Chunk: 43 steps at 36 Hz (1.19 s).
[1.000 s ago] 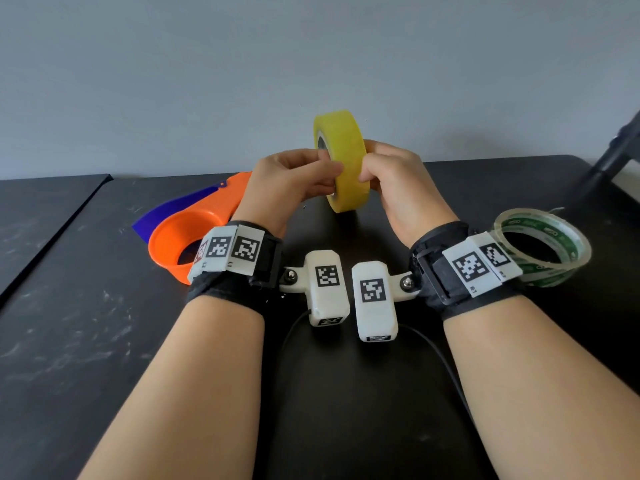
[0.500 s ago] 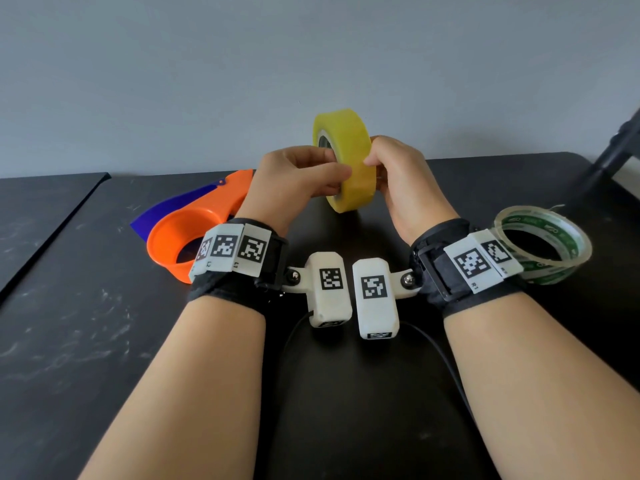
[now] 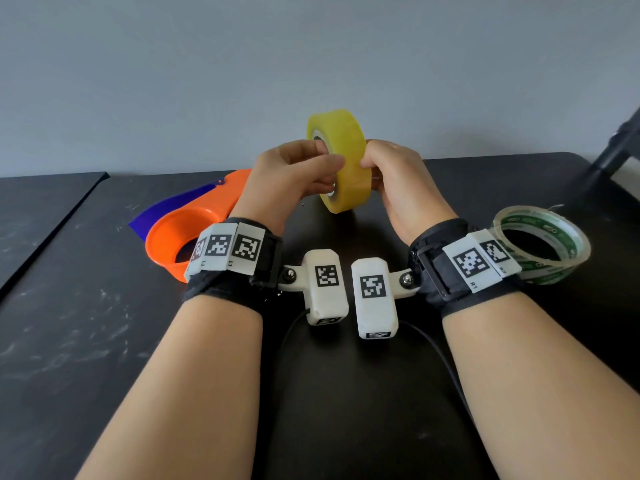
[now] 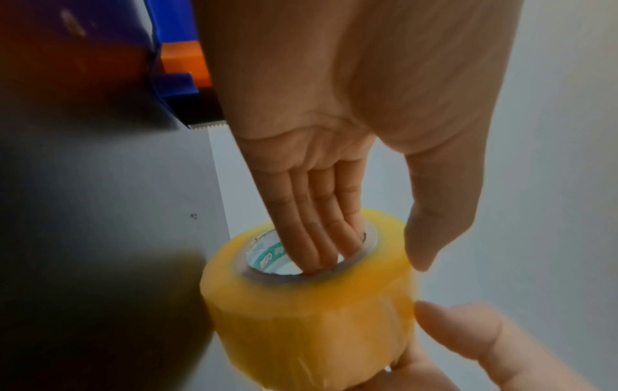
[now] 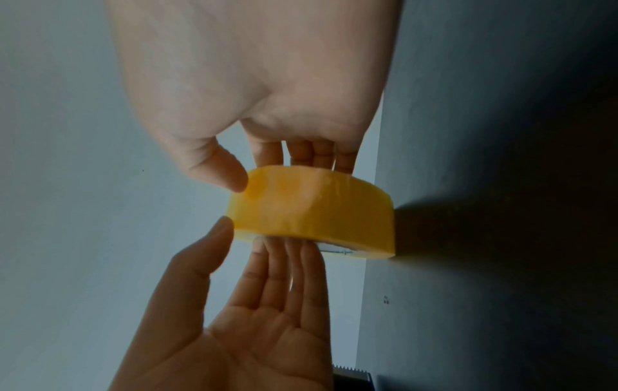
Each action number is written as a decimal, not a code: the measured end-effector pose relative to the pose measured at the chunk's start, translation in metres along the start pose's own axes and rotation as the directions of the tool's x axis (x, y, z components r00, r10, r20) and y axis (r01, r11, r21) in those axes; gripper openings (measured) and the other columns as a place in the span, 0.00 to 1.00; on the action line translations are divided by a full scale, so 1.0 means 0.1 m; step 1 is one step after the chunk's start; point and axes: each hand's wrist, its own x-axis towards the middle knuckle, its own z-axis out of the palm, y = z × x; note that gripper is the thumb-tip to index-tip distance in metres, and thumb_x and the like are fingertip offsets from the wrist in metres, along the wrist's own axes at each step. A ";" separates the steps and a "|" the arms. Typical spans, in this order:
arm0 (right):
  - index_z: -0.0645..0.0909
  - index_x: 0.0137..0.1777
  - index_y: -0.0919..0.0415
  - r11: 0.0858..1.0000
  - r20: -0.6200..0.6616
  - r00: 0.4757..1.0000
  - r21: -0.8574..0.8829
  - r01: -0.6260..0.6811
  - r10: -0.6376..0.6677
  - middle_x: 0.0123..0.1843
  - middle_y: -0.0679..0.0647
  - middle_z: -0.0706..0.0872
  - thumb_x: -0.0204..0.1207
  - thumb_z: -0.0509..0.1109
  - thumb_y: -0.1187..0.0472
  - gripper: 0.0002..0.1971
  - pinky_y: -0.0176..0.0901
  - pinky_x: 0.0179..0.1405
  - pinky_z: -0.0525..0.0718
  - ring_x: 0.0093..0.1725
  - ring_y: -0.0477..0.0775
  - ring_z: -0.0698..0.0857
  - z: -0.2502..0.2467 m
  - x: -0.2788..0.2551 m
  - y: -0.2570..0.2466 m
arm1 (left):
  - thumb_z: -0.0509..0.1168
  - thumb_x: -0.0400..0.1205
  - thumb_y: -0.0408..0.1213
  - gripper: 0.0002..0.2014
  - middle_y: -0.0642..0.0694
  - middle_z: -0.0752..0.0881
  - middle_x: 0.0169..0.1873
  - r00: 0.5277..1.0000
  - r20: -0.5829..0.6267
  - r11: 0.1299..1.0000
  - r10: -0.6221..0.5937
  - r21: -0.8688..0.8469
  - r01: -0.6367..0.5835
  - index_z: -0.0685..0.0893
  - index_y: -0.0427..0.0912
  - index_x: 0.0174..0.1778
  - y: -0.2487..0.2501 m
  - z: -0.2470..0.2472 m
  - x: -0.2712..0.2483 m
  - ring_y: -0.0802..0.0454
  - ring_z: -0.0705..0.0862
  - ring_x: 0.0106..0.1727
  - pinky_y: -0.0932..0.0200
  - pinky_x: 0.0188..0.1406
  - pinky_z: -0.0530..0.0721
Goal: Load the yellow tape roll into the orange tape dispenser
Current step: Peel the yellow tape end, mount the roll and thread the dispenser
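Presently both hands, left hand (image 3: 294,178) and right hand (image 3: 398,181), grip the yellow tape roll (image 3: 343,161) aloft; loading not begun. Next: carry it to the orange tape dispenser (image 3: 194,230).

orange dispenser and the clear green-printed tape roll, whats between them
In the head view, both forearms and wrists cross that stretch: the left hand and right hand hold the yellow tape roll upright between the orange dispenser and the clear roll.
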 end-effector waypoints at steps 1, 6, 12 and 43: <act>0.75 0.41 0.56 1.000 -0.003 1.000 0.002 -0.006 0.006 0.45 0.55 0.71 0.48 0.67 0.48 0.21 0.56 0.47 0.66 0.45 0.59 0.69 0.00 0.00 0.00 | 0.71 0.76 0.27 0.04 0.46 0.84 0.32 1.000 0.013 1.000 -0.001 0.011 0.001 0.84 0.39 0.42 0.00 0.00 0.00 0.55 0.84 0.32 0.58 0.46 0.87; 0.76 0.33 0.54 1.000 -0.015 1.000 -0.011 -0.019 0.019 0.43 0.58 0.73 0.47 0.67 0.47 0.15 0.57 0.49 0.70 0.45 0.59 0.72 0.00 0.00 0.00 | 0.72 0.74 0.23 0.11 0.43 0.86 0.37 0.998 0.056 0.998 0.014 0.059 -0.017 0.80 0.40 0.46 0.00 0.04 -0.01 0.52 0.85 0.34 0.57 0.45 0.86; 0.76 0.35 0.57 1.000 -0.007 1.000 -0.012 -0.002 0.002 0.43 0.57 0.72 0.49 0.67 0.48 0.17 0.58 0.48 0.68 0.44 0.60 0.71 0.01 -0.01 -0.02 | 0.74 0.66 0.30 0.13 0.41 0.86 0.38 0.999 0.034 0.999 0.026 0.037 -0.027 0.81 0.40 0.44 -0.01 0.05 -0.02 0.49 0.84 0.35 0.56 0.44 0.86; 0.71 0.45 0.84 1.000 -0.003 1.000 0.015 0.020 -0.020 0.44 0.56 0.72 0.44 0.65 0.50 0.37 0.56 0.47 0.63 0.44 0.59 0.67 0.01 -0.04 -0.07 | 0.75 0.74 0.28 0.13 0.43 0.87 0.34 0.999 -0.050 1.000 0.003 -0.007 -0.003 0.82 0.34 0.53 0.00 0.04 -0.01 0.53 0.88 0.33 0.54 0.47 0.90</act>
